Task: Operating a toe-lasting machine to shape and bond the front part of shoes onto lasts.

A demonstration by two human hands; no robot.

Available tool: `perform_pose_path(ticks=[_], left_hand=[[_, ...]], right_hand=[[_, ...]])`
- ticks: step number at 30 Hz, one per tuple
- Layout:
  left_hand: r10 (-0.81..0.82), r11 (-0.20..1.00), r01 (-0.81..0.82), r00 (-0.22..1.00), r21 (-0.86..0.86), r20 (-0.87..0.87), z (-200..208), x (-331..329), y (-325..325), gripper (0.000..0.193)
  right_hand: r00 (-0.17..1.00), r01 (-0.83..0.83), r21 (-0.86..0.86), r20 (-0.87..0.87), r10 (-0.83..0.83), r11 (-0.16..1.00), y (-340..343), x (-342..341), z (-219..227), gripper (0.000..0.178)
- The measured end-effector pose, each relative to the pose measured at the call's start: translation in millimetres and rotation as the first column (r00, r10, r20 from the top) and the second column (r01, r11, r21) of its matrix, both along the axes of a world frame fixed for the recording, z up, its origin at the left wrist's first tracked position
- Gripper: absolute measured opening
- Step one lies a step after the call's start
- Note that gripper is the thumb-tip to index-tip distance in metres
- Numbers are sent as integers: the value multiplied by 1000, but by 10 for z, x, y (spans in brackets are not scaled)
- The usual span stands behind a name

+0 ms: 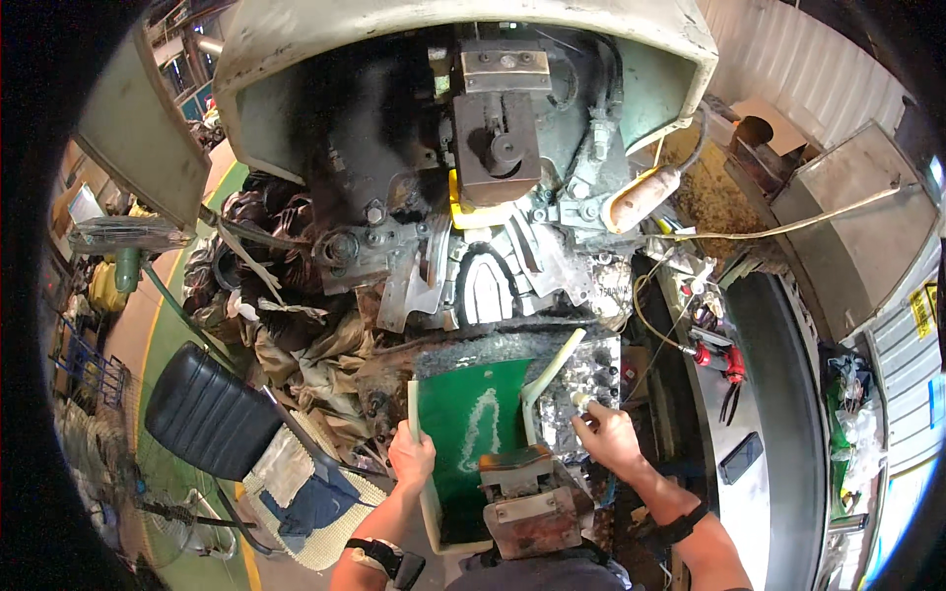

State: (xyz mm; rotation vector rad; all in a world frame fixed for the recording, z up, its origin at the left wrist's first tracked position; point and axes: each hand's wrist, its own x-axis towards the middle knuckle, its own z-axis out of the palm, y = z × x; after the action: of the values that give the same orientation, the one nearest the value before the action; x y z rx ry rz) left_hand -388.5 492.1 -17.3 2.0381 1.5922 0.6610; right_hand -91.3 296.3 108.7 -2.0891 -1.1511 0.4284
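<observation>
My left hand is closed round the pale left edge of a green panel that has a whitish curved smear on it. My right hand is to the right of the panel, fingers pinched at a small pale knob-like piece. I cannot make out whether that piece is loose or fixed. A pale bent strip slants up along the panel's right side. Ahead stands a machine with a dark block above metal plates and a bright arch-shaped form. A worn metal bracket sits low in front of me.
A black chair with a woven seat cover stands to the left, near heaped dark pieces. To the right run a white ledge holding a phone and red connectors, then a dark belt. A handled unit hangs by a cable.
</observation>
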Motion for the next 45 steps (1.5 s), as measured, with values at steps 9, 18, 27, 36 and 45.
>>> perform_pose_path(ticks=[9, 18, 27, 36, 45], left_hand=[[1, 1000, -1, 1000, 4, -7, 2, -16, -10, 20], [0, 1000, -1, 1000, 25, 19, 0, -16, -12, 19], [-3, 1000, 3, 1000, 24, 18, -4, -17, -10, 19], [7, 1000, -6, 999, -11, 35, -19, -23, 2, 20], [1, 1000, -1, 999, -22, 40, 38, -9, -15, 17]], right_hand=[[999, -2, -15, 38, 3, 1000, 13, -21, 50, 32], [999, 17, -74, -27, -19, 997, 11, -5, 12, 36], [998, 22, -46, -53, -24, 999, 0, -9, 2, 37], [997, 5, -14, 78, -3, 1000, 0, 13, -65, 36], [997, 40, 1, 71, -40, 999, 17, -1, -35, 35]])
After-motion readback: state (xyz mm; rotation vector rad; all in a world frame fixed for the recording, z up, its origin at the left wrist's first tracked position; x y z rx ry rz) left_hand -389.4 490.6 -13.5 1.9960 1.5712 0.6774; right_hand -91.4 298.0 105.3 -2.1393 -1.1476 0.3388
